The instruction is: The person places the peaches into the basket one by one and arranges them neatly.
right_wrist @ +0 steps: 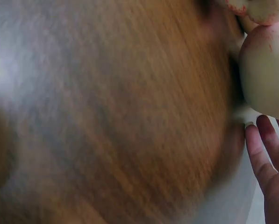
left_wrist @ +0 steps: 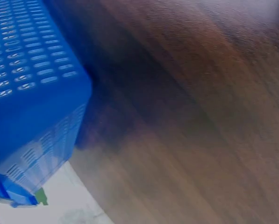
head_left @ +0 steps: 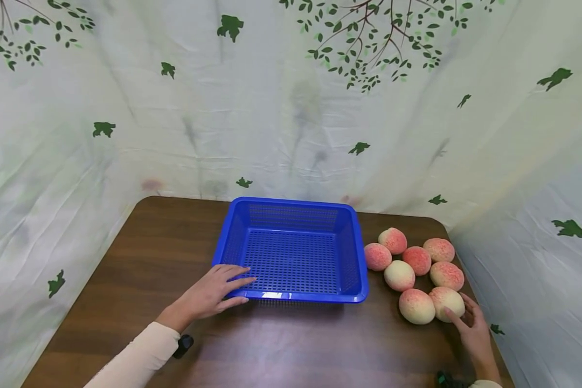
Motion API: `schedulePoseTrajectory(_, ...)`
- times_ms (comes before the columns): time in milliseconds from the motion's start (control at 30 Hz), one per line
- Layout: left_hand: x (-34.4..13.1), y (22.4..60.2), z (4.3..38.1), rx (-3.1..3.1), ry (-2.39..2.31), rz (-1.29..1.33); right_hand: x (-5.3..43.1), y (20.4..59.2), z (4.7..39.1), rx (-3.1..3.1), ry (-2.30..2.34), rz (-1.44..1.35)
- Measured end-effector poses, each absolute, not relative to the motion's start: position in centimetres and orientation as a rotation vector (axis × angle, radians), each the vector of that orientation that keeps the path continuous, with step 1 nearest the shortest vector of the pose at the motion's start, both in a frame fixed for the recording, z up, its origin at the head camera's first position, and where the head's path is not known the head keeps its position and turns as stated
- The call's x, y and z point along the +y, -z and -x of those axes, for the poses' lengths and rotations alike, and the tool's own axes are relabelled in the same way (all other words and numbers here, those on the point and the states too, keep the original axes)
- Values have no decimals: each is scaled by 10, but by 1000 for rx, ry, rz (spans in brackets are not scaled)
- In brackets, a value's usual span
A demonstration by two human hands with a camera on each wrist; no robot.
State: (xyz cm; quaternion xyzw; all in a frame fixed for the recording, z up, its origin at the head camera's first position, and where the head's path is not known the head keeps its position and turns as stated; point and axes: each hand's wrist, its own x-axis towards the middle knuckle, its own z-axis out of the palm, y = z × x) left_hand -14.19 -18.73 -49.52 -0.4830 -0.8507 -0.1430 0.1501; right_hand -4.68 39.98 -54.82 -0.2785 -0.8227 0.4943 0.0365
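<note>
A blue plastic basket [head_left: 291, 296] with perforated walls and nothing inside sits at the middle of the table. My left hand [head_left: 218, 291] rests over its front left rim, fingers spread and fairly straight. The left wrist view catches only the outside corner of the basket [left_wrist: 41, 107]. Several pink and cream peaches [head_left: 417, 306] lie in a group to the right of the basket. My right hand [head_left: 475, 328] is at the nearest right peach [head_left: 443, 297], thumb over its front and fingers along its right side. In the right wrist view, extended fingers [right_wrist: 256, 151] reach just under that peach [right_wrist: 268, 70].
The brown wooden table [head_left: 140, 269] has rounded far corners. Its right edge runs close beside the peaches and my right hand. Pale cloth [head_left: 291, 108] printed with leaves hangs behind and on both sides.
</note>
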Motion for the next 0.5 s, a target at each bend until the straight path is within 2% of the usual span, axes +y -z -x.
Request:
schedulePoseTrajectory(167,-188,501,140,-2398,330,1396,397,548,51,-2511,-1509,933)
schedulePoseTrajectory(500,-192,508,140,-2303,425,1383,399,551,54,-2524,-1546,884)
